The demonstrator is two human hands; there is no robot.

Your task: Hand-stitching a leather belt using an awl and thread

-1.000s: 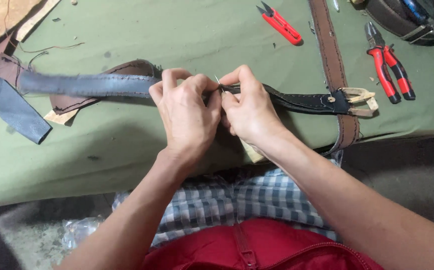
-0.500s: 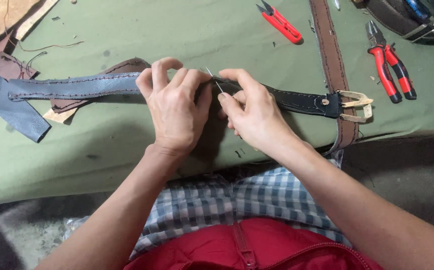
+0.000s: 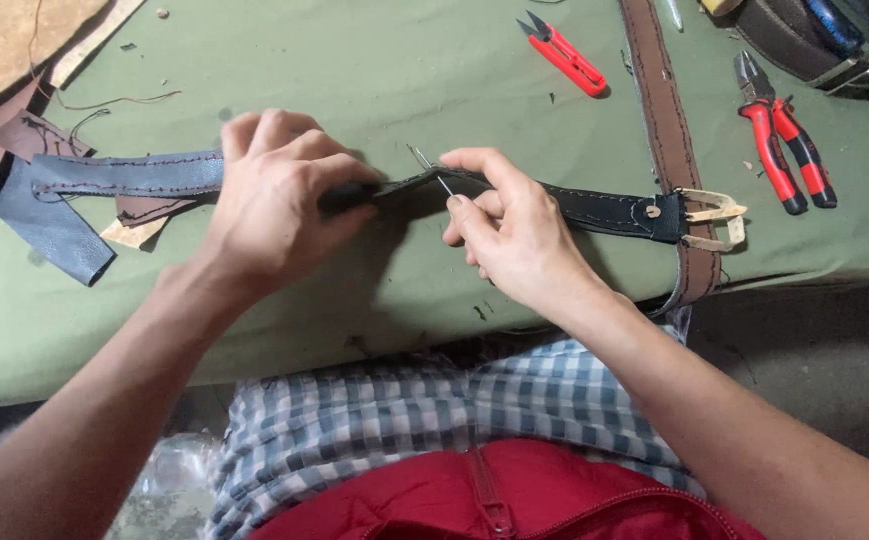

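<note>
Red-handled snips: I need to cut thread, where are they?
In the head view, the red-handled thread snips lie at the top on the green cloth, left of the brown leather strap.

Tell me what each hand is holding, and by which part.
The left hand grips the black leather belt at its middle. The right hand pinches a needle by its lower end.

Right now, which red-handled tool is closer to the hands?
The small red snips, lying alone at the top middle of the green cloth. The red pliers sit farther off, past the brown strap, near the right edge.
</note>
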